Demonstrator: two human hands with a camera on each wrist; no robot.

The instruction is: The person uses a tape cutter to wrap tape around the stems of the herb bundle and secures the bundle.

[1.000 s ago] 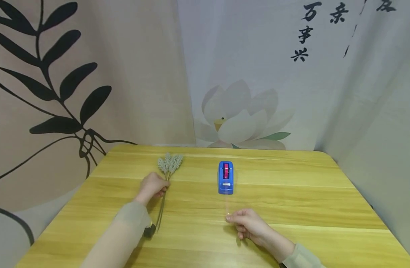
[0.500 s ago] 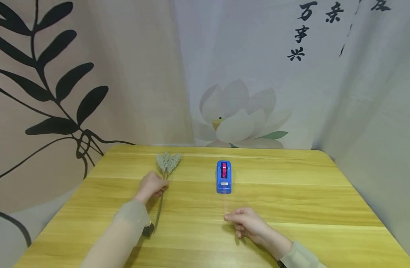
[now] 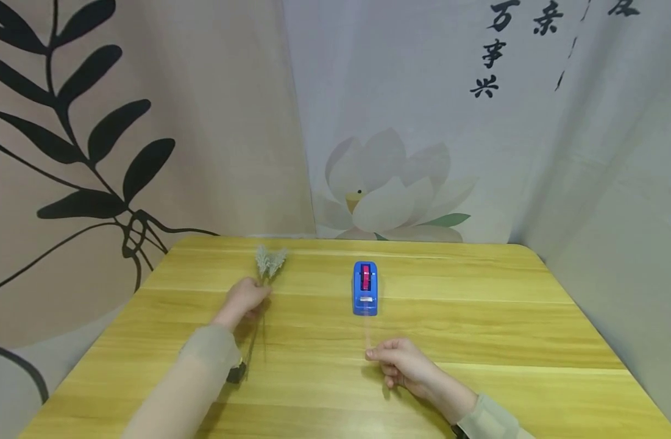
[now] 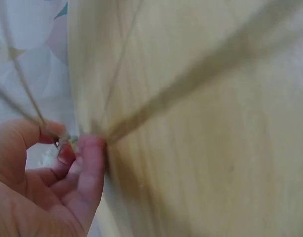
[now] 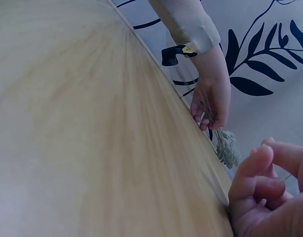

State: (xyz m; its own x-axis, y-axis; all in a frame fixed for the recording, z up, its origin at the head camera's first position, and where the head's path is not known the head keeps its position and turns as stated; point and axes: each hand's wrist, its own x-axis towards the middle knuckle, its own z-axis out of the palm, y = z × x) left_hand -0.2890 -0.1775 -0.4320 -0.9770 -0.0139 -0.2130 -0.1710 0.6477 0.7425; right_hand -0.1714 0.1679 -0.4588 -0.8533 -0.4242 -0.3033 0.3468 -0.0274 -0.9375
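My left hand pinches the thin stems of a small bunch of pale grey-green dried flowers just below the heads. In the left wrist view, thumb and fingertips meet round the stems, which spread out blurred over the table. At the right, my right hand holds the free end of a clear tape strip between thumb and index finger. That strip runs back to a blue tape dispenser, which stands on the table with a pinkish-red roll in it.
The wooden table reaches back to a printed curtain with leaves, a lotus and characters. A dark wrist camera sits under the left sleeve.
The flower bunch has turned in my left hand, and its stems, close together before, now fan apart. My right hand, the tape strip and the dispenser stay nearly as they were.
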